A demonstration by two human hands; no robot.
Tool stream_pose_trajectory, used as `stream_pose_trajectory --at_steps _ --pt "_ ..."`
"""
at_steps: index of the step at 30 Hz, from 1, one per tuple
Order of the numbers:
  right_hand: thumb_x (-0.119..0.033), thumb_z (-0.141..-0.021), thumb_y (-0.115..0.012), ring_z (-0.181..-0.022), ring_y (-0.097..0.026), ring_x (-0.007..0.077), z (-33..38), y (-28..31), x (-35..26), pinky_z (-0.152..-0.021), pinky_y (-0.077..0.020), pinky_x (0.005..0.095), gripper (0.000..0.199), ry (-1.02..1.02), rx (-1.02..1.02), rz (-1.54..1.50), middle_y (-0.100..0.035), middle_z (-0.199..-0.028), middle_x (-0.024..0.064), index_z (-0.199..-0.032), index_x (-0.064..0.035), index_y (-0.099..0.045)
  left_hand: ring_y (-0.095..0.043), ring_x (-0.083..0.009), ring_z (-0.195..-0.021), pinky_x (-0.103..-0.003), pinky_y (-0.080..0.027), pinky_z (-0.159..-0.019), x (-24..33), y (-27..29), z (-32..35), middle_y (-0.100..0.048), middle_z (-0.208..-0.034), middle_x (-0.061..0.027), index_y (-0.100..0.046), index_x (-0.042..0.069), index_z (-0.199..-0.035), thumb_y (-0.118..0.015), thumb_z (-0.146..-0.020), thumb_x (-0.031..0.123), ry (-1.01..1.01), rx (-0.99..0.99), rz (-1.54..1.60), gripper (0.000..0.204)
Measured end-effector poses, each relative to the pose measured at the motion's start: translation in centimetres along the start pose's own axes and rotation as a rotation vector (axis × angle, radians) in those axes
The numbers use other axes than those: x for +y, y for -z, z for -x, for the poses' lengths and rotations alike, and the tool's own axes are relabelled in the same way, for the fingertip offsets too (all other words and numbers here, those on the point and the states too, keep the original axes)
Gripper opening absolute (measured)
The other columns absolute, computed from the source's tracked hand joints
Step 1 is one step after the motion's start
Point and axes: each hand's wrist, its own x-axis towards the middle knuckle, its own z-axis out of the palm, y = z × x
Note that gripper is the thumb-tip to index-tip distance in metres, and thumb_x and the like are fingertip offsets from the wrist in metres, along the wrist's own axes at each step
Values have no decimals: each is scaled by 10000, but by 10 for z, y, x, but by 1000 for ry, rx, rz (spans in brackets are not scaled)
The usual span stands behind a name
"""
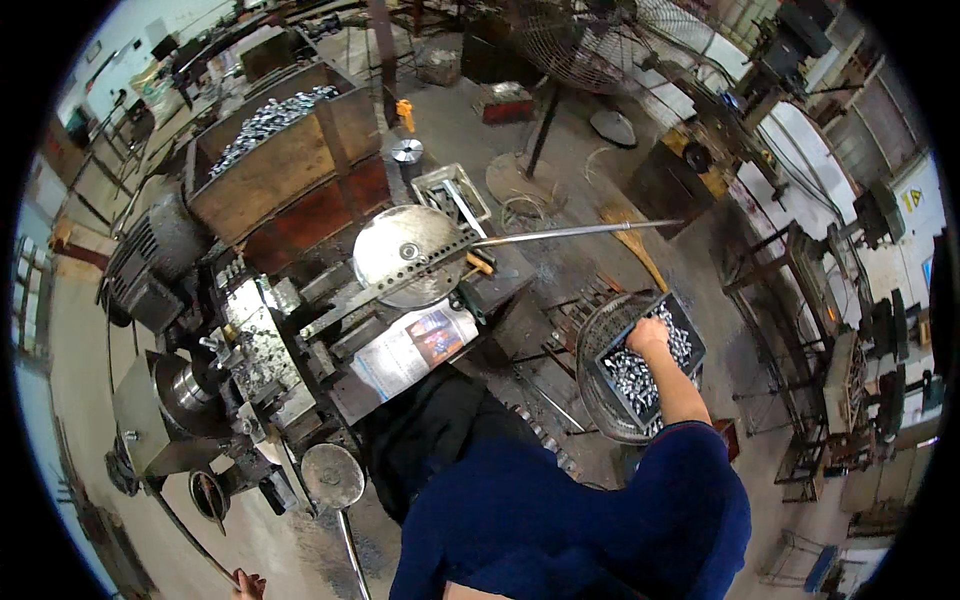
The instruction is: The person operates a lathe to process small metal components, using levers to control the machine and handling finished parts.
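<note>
My right hand (648,335) reaches into a dark rectangular tray (618,392) of small shiny metal pieces (632,378). Its fingers are curled down among the pieces, and their tips are hidden. The tray rests on a round wire basket (588,375). At the lower left edge, my left hand (249,585) is partly in view, its fingers closed around the end of a dark curved lever (192,538). That lever runs up to a machine with a round metal spindle (190,385).
Before me stands a large metal disc (405,250) beside a long pointed rod (570,232). A printed sheet (415,350) lies on the machine. Farther off are a wooden bin (265,165) of metal parts, a standing fan (570,45) and a broom (637,250).
</note>
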Motion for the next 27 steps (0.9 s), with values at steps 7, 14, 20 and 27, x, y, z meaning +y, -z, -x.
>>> stream_pose_trajectory --at_steps 7,14,20,27 --pt "-304 -731 -577 -1113 -532 275 -5 20 -3 -940 -418 332 447 -52 -113 -11 -561 -1184 165 -1069 -14 -619 -552 -170 -471 -288 -474 -436 -96 44 -95 -555 -642 -113 -544 -7 -1065 -608 -846 259 -61 -70 25 351" --pt "-220 -642 -604 -723 -652 267 40 104 -39 -677 -500 347 191 382 378 -467 -667 -739 144 -685 -49 -679 -544 -358 -944 -431 -440 -795 -7 10 -33 -590 -996 -188 -526 2 -1134 -671 -705 164 -501 172 -1173 481" --pt "-220 -793 -580 -774 -591 234 138 191 -162 -714 -461 332 271 1332 -322 -1682 -622 -965 191 -770 39 -657 -613 -312 -851 -385 -491 -713 176 -72 91 -628 -985 -168 -575 51 -1133 -601 -772 124 -641 -336 -564 370" --pt "-41 -739 -511 -792 -595 256 167 202 -230 -723 -464 327 203 1714 -421 -1460 -578 -1008 215 -844 79 -638 -596 -309 -761 -363 -467 -676 266 -227 222 -598 -811 -154 -561 53 -985 -584 -701 164 -2326 -842 126 306"
